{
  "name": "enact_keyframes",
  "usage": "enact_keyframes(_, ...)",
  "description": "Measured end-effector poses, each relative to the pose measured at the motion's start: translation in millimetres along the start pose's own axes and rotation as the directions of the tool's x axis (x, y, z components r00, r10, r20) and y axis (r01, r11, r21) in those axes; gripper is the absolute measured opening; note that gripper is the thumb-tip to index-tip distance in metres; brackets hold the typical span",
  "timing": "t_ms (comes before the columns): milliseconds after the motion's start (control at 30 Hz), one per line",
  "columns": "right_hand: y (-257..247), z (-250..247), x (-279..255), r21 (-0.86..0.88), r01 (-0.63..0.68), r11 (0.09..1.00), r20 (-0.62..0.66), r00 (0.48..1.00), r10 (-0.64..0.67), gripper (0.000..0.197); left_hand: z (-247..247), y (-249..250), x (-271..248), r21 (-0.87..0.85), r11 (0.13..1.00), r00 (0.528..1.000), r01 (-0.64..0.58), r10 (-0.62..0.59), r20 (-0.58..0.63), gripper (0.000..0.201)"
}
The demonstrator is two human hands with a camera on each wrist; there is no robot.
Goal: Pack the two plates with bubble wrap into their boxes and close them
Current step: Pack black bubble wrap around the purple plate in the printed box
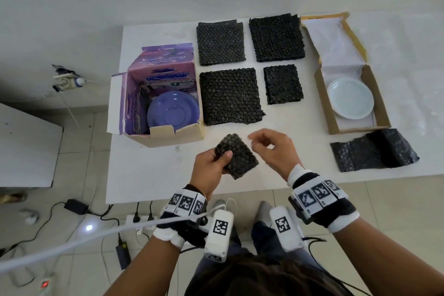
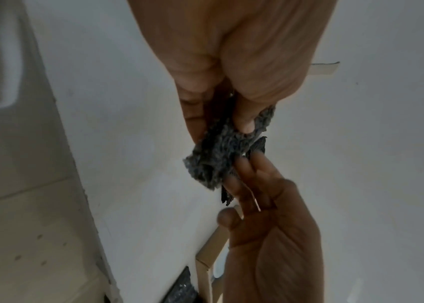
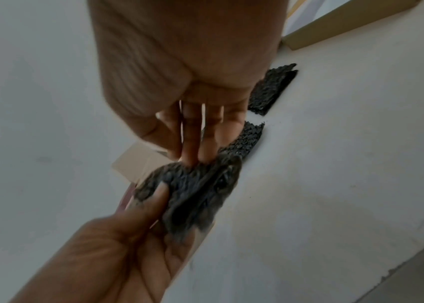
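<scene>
My left hand [image 1: 225, 157] pinches a small folded piece of black bubble wrap [image 1: 236, 156] above the table's near edge, thumb on top. My right hand [image 1: 258, 143] hovers just right of it, and its straight fingertips [image 3: 192, 155] touch the piece's [image 3: 200, 190] edge without gripping. The left wrist view shows the piece [image 2: 218, 162] between my left thumb and fingers, with the right hand [image 2: 252, 184] meeting it. A purple plate [image 1: 173, 113] leans inside the open purple box [image 1: 134, 103] on the left. A white plate [image 1: 350, 98] lies in the open flat brown box [image 1: 382, 103] on the right.
Several black bubble wrap sheets [image 1: 230, 97] lie between the two boxes on the white table [image 1: 153, 175]. Another crumpled black sheet [image 1: 373, 150] sits in front of the brown box. A power strip and cables [image 1: 141, 220] are on the floor below the table's edge.
</scene>
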State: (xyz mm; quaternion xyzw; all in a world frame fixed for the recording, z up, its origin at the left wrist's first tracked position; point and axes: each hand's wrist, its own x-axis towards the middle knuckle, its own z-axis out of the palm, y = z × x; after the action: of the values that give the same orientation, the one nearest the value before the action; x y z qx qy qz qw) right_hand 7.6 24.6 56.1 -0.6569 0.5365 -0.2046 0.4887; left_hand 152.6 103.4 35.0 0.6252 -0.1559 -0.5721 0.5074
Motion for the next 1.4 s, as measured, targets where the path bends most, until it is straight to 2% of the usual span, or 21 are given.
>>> enact_keyframes(33, -0.3, -2.0, 2.3, 0.012, -0.063, 0.998, -0.012, 0.998, 0.063, 0.023, -1.8, 2.2, 0.0, 0.034, 0.999, 1.000, -0.006, 0.006, 0.012, 0.017)
enact_keyframes(67, -2.5, -3.9, 4.4, 0.034, -0.151, 0.988, 0.056, 0.987, 0.149, 0.026, -3.4, 4.1, -0.1, 0.061, 0.998, 1.000, -0.011, 0.009, 0.029, 0.018)
enact_keyframes(133, -5.8, -5.6, 6.5, 0.066, -0.318, 0.946, 0.298, 0.911, 0.285, 0.027, -6.4, 7.4, -0.6, 0.103, 0.995, 0.997, -0.018, 0.011, 0.073, 0.016)
enact_keyframes(167, -6.4, -5.4, 6.5, 0.081, -0.360, 0.930, 0.382, 0.873, 0.304, 0.025, -7.7, 9.2, -1.4, 0.121, 0.992, 0.995, -0.023, 0.011, 0.096, 0.014)
enact_keyframes(233, -6.3, -3.2, 4.8, 0.154, -0.368, 0.917, 0.444, 0.855, 0.269, 0.018, -9.8, 12.9, -2.8, 0.158, 0.987, 0.992, -0.036, 0.016, 0.127, 0.012)
enact_keyframes(300, -5.3, 1.3, 2.3, 0.263, -0.366, 0.893, 0.437, 0.870, 0.228, 0.015, -12.8, 17.2, -5.4, 0.194, 0.979, 0.991, -0.060, 0.034, 0.133, 0.011)
enact_keyframes(367, -5.9, 6.4, -2.3, 0.389, -0.356, 0.850, 0.384, 0.901, 0.202, 0.019, -16.4, 22.0, -10.0, 0.199, 0.977, 0.990, -0.077, 0.051, 0.132, 0.012)
enact_keyframes(467, -12.7, 10.9, -7.1, 0.524, -0.306, 0.795, 0.298, 0.940, 0.166, 0.023, -19.0, 31.2, -18.7, 0.175, 0.984, 0.989, -0.042, 0.015, 0.150, 0.011)
enact_keyframes(533, -20.2, 11.2, -7.2, 0.554, -0.276, 0.786, 0.269, 0.952, 0.145, 0.026, -17.9, 39.6, -25.0, 0.112, 0.994, 0.989, 0.017, -0.033, 0.144, 0.016)
enact_keyframes(633, -35.0, 10.6, -3.7, 0.515, -0.203, 0.833, 0.233, 0.968, 0.092, 0.031, -16.8, 52.9, -33.3, -0.038, 0.997, 0.992, 0.063, -0.058, 0.116, 0.031)
enact_keyframes(700, -47.4, 11.0, -4.1, 0.453, -0.130, 0.882, 0.226, 0.974, 0.028, 0.035, -15.7, 59.2, -40.7, -0.019, 1.000, 0.997, -0.014, 0.016, 0.078, 0.027)
enact_keyframes(767, -59.3, 10.5, -6.5, 0.419, -0.072, 0.905, 0.249, 0.968, -0.039, 0.036, -15.5, 63.4, -47.4, 0.012, 0.995, 0.994, -0.098, 0.097, 0.043, 0.013)
enact_keyframes(867, -72.8, 6.4, -7.1, 0.484, -0.089, 0.870, 0.318, 0.944, -0.081, 0.026, -21.1, 70.4, -51.4, 0.020, 0.980, 0.980, -0.196, 0.197, -0.036, 0.016)
enact_keyframes(933, -81.3, 4.8, -6.6, 0.524, -0.147, 0.839, 0.383, 0.921, -0.078, 0.020, -28.4, 77.9, -52.5, 0.048, 0.964, 0.961, -0.260, 0.264, -0.087, 0.019)
enact_keyframes(1000, -93.8, 8.6, -4.6, 0.490, -0.155, 0.858, 0.413, 0.908, -0.072, 0.017, -36.1, 86.5, -53.4, 0.094, 0.941, 0.936, -0.326, 0.335, -0.106, 0.020)
enact_keyframes(1100, -114.9, 26.0, 5.0, 0.441, -0.089, 0.893, 0.369, 0.925, -0.090, 0.019, -49.6, 101.2, -48.1, 0.164, 0.905, 0.908, -0.392, 0.410, -0.089, 0.020)
enact_keyframes(1167, -127.6, 41.9, 17.2, 0.452, -0.064, 0.890, 0.300, 0.950, -0.084, 0.011, -61.5, 112.2, -37.3, 0.192, 0.882, 0.885, -0.429, 0.454, -0.107, 0.019)
enact_keyframes(1233, -138.7, 59.1, 33.6, 0.458, -0.068, 0.886, 0.216, 0.976, -0.037, 0.017, -77.6, 123.6, -23.0, 0.254, 0.841, 0.831, -0.478, 0.527, -0.177, 0.016)
enact_keyframes(1333, -155.6, 87.4, 59.8, 0.387, -0.042, 0.921, 0.089, 0.996, 0.007, 0.026, -113.4, 138.5, 2.3, 0.450, 0.753, 0.708, -0.479, 0.635, -0.309, 0.011)
enact_keyframes(1367, -161.7, 97.4, 69.0, 0.332, -0.026, 0.943, 0.057, 0.998, 0.008, 0.026, -127.4, 142.7, 12.3, 0.511, 0.736, 0.687, -0.444, 0.646, -0.333, 0.011)
enact_keyframes(1400, -166.2, 107.2, 78.7, 0.265, -0.011, 0.964, 0.026, 1.000, 0.004, 0.025, -140.5, 145.9, 23.0, 0.559, 0.728, 0.688, -0.397, 0.639, -0.344, 0.014)
